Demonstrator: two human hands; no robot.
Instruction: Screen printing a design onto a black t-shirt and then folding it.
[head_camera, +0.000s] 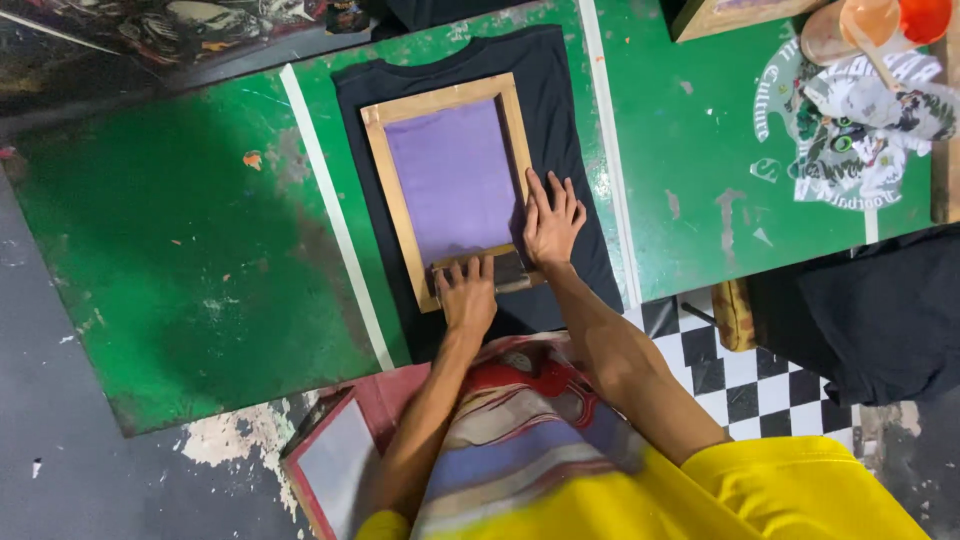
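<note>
Squeegee (497, 268) — perhaps — under left hand (467, 298)

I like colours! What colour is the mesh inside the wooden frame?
Purple mesh, seen in the head view.

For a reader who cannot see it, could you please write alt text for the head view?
A person's left hand and right hand press flat on a wooden-framed purple screen lying on a black T-shirt on a worn green table. Cups stand at the far right.
</note>
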